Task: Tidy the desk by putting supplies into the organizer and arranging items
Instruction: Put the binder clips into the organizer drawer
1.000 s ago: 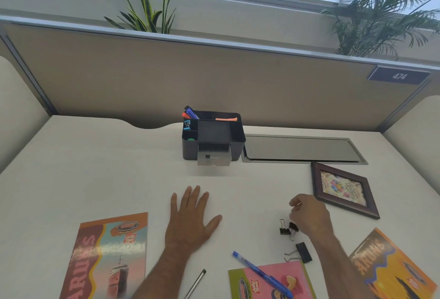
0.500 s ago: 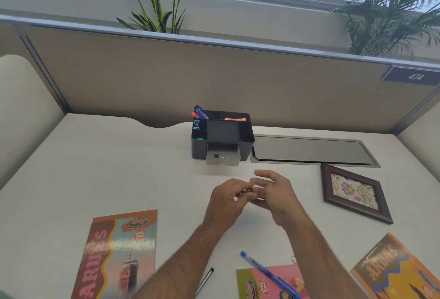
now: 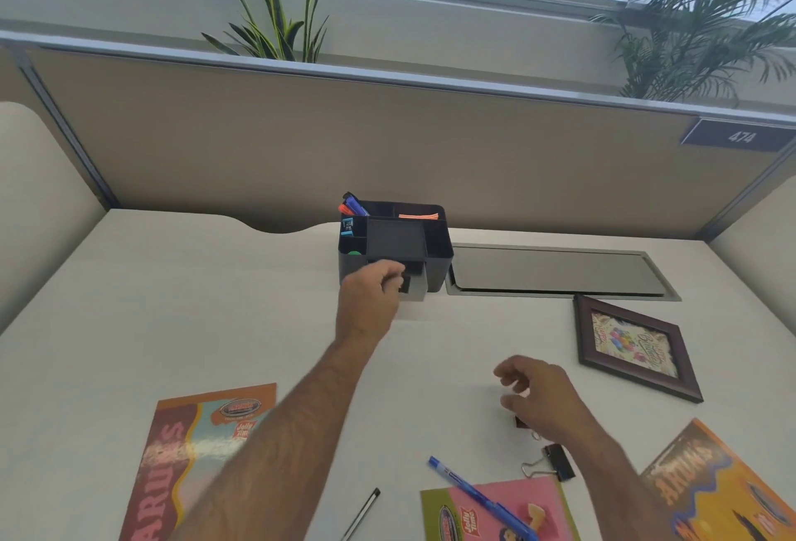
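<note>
The black desk organizer [image 3: 438,257] stands at the back of the desk with markers in its rear left compartment, and its small grey front drawer [image 3: 418,293] is pulled out. My left hand [image 3: 370,299] is stretched to that drawer, fingers pinched on a black binder clip [image 3: 405,283] just over it. My right hand [image 3: 542,398] hovers low over the desk with curled, parted fingers and holds nothing. A small dark clip [image 3: 520,422] peeks out under it. A larger black binder clip [image 3: 558,465] lies just nearer me.
A blue pen [image 3: 474,493] lies across a pink card [image 3: 508,506]. A thin black pen [image 3: 362,512] lies near the front edge. Booklets sit at front left [image 3: 194,446] and front right [image 3: 706,484]. A framed picture [image 3: 633,346] lies right of centre, behind it a grey cable hatch [image 3: 560,271].
Both hands met at mid-desk half a second ago. Since then my left hand has reached forward to the drawer with a clip, and my right hand has dropped back toward the remaining clips.
</note>
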A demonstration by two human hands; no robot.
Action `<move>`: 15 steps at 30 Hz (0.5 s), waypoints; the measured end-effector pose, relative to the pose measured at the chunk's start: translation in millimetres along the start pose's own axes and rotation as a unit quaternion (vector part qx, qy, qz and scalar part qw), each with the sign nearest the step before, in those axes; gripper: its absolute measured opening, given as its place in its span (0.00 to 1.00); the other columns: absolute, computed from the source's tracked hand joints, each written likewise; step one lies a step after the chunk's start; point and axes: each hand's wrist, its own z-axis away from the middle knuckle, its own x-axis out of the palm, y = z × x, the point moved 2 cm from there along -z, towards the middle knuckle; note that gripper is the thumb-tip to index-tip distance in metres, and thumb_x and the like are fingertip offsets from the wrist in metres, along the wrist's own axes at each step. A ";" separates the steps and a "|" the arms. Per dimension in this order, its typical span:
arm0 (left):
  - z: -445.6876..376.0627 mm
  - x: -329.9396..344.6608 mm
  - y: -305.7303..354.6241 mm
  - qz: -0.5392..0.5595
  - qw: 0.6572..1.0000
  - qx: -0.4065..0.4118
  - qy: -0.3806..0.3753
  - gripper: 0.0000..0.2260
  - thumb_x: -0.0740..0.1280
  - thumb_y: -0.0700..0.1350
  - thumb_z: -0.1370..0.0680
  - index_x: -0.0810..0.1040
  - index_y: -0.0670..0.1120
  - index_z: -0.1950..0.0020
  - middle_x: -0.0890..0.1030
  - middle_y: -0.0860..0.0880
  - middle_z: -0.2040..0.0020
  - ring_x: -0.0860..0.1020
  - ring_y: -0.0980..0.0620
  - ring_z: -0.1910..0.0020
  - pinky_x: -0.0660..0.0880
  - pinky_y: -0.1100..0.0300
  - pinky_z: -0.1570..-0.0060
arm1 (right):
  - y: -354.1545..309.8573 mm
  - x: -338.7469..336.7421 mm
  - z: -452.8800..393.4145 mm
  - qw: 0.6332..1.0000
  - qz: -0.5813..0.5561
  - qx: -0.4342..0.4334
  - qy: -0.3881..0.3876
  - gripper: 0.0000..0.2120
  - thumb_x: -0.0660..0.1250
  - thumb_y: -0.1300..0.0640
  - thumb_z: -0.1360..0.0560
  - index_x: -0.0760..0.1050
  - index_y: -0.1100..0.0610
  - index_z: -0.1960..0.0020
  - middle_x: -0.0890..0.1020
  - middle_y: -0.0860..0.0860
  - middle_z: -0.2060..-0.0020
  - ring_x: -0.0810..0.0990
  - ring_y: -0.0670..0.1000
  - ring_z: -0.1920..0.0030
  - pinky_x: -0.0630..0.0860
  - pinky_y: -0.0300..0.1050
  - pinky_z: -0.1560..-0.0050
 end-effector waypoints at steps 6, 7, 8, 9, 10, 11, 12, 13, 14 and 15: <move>-21.1 6.5 -4.8 -0.110 0.990 -0.059 -0.069 0.09 0.69 0.44 0.22 0.81 0.44 0.43 0.83 0.44 0.47 0.81 0.48 0.49 0.76 0.57 0.43 | 34.2 -2.7 5.3 0.982 0.161 0.016 -0.095 0.23 0.73 0.56 0.35 0.73 0.42 0.43 0.77 0.42 0.48 0.72 0.47 0.46 0.72 0.40 0.46; -22.6 7.9 -4.7 -0.127 0.987 -0.062 -0.081 0.08 0.69 0.44 0.22 0.80 0.44 0.44 0.83 0.44 0.48 0.80 0.47 0.49 0.76 0.57 0.43 | 33.5 -2.1 5.4 0.979 0.177 0.013 -0.098 0.24 0.73 0.55 0.35 0.73 0.43 0.41 0.76 0.42 0.47 0.71 0.48 0.45 0.71 0.42 0.45; -24.1 9.3 -4.3 -0.143 0.983 -0.062 -0.093 0.08 0.68 0.45 0.21 0.80 0.44 0.44 0.83 0.44 0.48 0.80 0.47 0.50 0.76 0.56 0.43 | 32.6 -1.5 5.3 0.978 0.186 0.009 -0.098 0.25 0.72 0.55 0.35 0.72 0.43 0.40 0.76 0.42 0.47 0.70 0.48 0.45 0.70 0.43 0.45; -25.8 10.5 -3.5 -0.159 0.980 -0.061 -0.106 0.08 0.68 0.45 0.21 0.79 0.44 0.44 0.83 0.44 0.48 0.80 0.47 0.50 0.76 0.56 0.42 | 31.9 -0.6 4.9 0.977 0.189 0.004 -0.095 0.24 0.72 0.54 0.34 0.72 0.43 0.40 0.75 0.42 0.47 0.70 0.47 0.45 0.70 0.43 0.45; -27.6 11.8 -1.7 -0.174 0.975 -0.058 -0.124 0.08 0.67 0.45 0.21 0.78 0.44 0.44 0.83 0.44 0.47 0.80 0.47 0.50 0.76 0.55 0.42 | 31.7 0.3 4.2 0.977 0.192 -0.002 -0.090 0.23 0.73 0.54 0.34 0.72 0.42 0.41 0.75 0.41 0.48 0.70 0.47 0.45 0.69 0.43 0.45; -28.8 12.7 0.2 -0.192 0.970 -0.053 -0.143 0.07 0.66 0.45 0.20 0.78 0.45 0.44 0.82 0.44 0.47 0.80 0.46 0.50 0.76 0.54 0.41 | 31.7 1.4 3.6 0.977 0.195 -0.007 -0.085 0.22 0.73 0.53 0.34 0.73 0.42 0.42 0.75 0.41 0.48 0.70 0.46 0.46 0.69 0.43 0.45; -29.5 13.7 2.4 -0.211 0.963 -0.045 -0.162 0.07 0.65 0.44 0.20 0.77 0.45 0.43 0.82 0.44 0.47 0.79 0.46 0.50 0.76 0.54 0.41 | 31.6 2.3 3.3 0.977 0.194 -0.011 -0.082 0.21 0.73 0.52 0.34 0.73 0.42 0.43 0.75 0.41 0.49 0.70 0.46 0.47 0.70 0.43 0.45; -29.9 14.5 3.9 -0.228 0.957 -0.035 -0.177 0.07 0.65 0.43 0.19 0.77 0.45 0.43 0.82 0.44 0.47 0.79 0.46 0.50 0.76 0.54 0.41 | 31.3 3.0 2.8 0.979 0.190 -0.014 -0.079 0.18 0.74 0.51 0.33 0.73 0.41 0.45 0.75 0.40 0.50 0.71 0.45 0.47 0.70 0.43 0.45; -29.8 15.2 5.0 -0.242 0.952 -0.026 -0.188 0.07 0.64 0.42 0.20 0.77 0.45 0.42 0.82 0.44 0.46 0.79 0.46 0.49 0.76 0.53 0.40 | 31.0 3.4 2.5 0.980 0.185 -0.017 -0.076 0.16 0.74 0.51 0.32 0.73 0.41 0.48 0.75 0.39 0.52 0.71 0.45 0.48 0.70 0.43 0.45; -29.7 16.0 5.5 -0.251 0.948 -0.024 -0.197 0.08 0.65 0.41 0.20 0.76 0.46 0.41 0.81 0.44 0.45 0.79 0.45 0.48 0.76 0.53 0.39 | 30.2 3.5 2.3 0.980 0.181 -0.020 -0.076 0.14 0.74 0.50 0.32 0.73 0.40 0.50 0.75 0.39 0.54 0.72 0.44 0.49 0.71 0.43 0.45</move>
